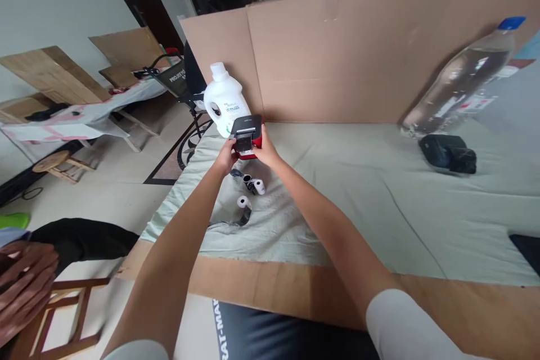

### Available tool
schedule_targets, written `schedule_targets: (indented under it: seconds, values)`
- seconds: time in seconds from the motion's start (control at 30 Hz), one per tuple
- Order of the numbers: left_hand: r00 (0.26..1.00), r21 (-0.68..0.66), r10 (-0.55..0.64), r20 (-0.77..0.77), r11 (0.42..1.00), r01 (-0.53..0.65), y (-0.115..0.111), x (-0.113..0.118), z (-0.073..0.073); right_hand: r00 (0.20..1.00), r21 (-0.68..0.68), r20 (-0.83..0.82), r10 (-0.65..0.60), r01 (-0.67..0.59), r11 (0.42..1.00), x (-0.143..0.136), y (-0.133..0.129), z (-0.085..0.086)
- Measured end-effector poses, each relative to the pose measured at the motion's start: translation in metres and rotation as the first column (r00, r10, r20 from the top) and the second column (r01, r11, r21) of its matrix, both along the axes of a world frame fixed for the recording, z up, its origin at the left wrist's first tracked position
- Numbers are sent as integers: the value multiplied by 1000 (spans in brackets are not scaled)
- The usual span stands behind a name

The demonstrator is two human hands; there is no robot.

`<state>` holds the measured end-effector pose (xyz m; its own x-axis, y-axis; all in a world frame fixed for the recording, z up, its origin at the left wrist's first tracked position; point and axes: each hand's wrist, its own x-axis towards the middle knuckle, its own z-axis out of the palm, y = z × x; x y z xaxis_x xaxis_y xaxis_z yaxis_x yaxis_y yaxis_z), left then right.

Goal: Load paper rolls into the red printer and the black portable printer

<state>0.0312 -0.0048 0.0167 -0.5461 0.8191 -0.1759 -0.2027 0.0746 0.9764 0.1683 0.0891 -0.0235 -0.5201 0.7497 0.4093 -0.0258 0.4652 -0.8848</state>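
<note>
- Your left hand (226,156) and right hand (265,152) are both stretched out to the far left part of the table, clasped on one small red-and-black printer (246,136).
- Left hand: fingers curled round the printer's left side, thumb up near its black top. Closed on it.
- Right hand: wrapped round the printer's right side and red base. Closed on it too.
- The printer sits between your two hands, black lid on top, red body below. Can't tell whether it's lifted or resting on the cloth.
- It's just in front of the white detergent bottle (225,99), which stands upright against the cardboard wall (358,50).
- Just nearer you than the printer: small paper rolls (253,184) on the pale green cloth (379,202), one more roll (243,204) a bit closer, with a dark strip trailing off it. Not touched by either hand.
- Well apart to the right: a black pouch-like item (447,153) lying on the cloth, and a clear water bottle (464,79) with a blue cap, leaning against the cardboard.
- Cloth covers a cardboard sheet (270,287) whose bare edge shows along the near side.
- Lower left corner: another person's hand (23,287) and dark sleeve, beside a wooden stool (71,315). Nowhere near your work.
</note>
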Motion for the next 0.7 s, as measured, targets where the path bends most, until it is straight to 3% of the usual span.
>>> schedule_targets:
  seconds: [0.1, 0.2, 0.3, 0.4, 0.53, 0.7]
  values:
    - [990, 43, -98, -101, 994, 103, -5, 45, 16, 994, -12, -24, -107, 107, 994, 57, -5, 18]
    - [948, 136, -165, -272, 969, 207, -17, 106, 22, 981, 49, -28, -191, 192, 980, 135, -24, 33]
    - [860, 173, -207, -467, 932, 318, -35, 172, 11, 959, 114, -3, -283, 281, 953, 215, -57, 39]
    - [814, 153, -267, -516, 906, 394, -49, 225, -15, 938, 109, 43, -344, 338, 935, 276, -90, 31]
    - [837, 244, -273, -475, 873, 423, -55, 261, -50, 906, 29, 81, -415, 414, 910, 312, -114, 5]
    - [849, 284, -276, -451, 857, 430, -51, 262, -75, 884, 52, 134, -447, 444, 894, 314, -117, -14]
